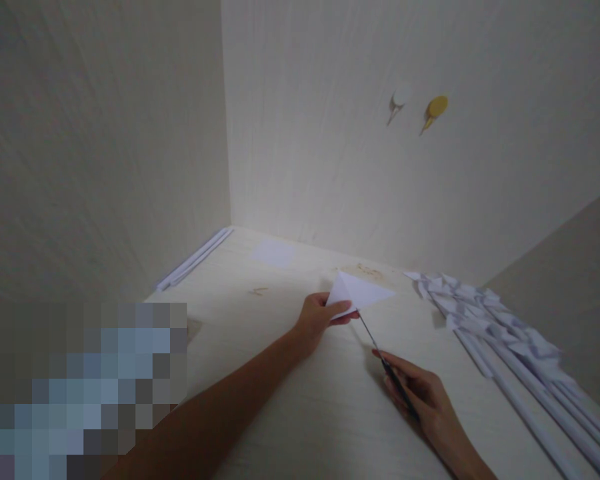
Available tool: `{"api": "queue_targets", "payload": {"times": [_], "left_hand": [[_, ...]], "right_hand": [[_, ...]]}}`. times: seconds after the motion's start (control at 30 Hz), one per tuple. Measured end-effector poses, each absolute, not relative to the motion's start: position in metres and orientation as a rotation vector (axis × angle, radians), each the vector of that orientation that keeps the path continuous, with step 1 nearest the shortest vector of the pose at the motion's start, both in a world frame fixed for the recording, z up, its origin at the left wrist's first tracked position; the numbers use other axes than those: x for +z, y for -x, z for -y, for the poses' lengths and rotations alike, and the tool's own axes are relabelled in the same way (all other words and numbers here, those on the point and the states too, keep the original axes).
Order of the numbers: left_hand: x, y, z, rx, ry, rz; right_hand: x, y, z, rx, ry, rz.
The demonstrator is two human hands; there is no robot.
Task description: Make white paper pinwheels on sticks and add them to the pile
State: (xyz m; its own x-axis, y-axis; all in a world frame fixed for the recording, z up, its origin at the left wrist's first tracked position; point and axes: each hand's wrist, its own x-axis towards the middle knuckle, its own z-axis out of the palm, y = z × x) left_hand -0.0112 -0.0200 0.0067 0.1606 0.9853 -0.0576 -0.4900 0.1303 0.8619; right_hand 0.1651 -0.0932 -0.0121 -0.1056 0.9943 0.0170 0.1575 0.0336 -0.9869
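The left hand (316,321) pinches a folded paper (364,292) above the table (290,427); the right hand (423,388) grips a tool (389,372), its tip at the paper's near edge. White sticks (525,400) lie right of both hands.

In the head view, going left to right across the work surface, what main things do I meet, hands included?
White paper rods → flat white sheet → left hand → folded white paper → right hand → heap of white paper pieces and rolls.
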Motion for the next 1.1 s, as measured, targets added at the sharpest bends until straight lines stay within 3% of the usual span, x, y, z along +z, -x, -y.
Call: {"api": "queue_targets", "payload": {"times": [1.1], "left_hand": [[0.0075,0.0118,0.0200,1.233,-0.820,-0.777]], "right_hand": [[-0.0101,-0.1611,0.0954,1.170,1.270,1.366]]}}
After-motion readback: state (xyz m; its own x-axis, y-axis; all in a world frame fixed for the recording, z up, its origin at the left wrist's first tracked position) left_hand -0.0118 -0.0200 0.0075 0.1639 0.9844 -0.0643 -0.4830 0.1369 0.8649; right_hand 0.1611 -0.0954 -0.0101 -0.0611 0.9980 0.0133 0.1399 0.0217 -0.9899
